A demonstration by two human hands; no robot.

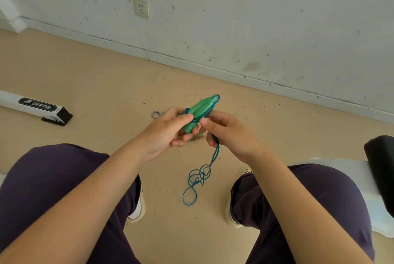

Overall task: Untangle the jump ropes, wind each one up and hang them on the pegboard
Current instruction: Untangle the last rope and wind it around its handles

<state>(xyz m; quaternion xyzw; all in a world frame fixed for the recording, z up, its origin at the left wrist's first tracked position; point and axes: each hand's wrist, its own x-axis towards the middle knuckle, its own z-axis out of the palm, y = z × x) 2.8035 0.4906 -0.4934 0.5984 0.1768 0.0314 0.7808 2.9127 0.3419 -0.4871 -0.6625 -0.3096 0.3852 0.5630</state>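
Observation:
My left hand [170, 129] grips the green handles [199, 110] of a jump rope, held together and pointing up and to the right. Its blue cord [215, 153] loops over the handles' top, passes through my right hand [226, 131], whose fingers pinch it, and hangs down to a loose tangle [196, 178] on the floor between my feet. A small piece of a blue-and-white striped rope [155, 114] shows on the floor just behind my left hand; the rest of it is hidden. No pegboard is in view.
A long white box with a black end [36, 107] lies on the floor at the left. A white wall with a socket [141, 8] stands ahead. A black and white object [379, 170] is at the right edge. My knees fill the lower corners.

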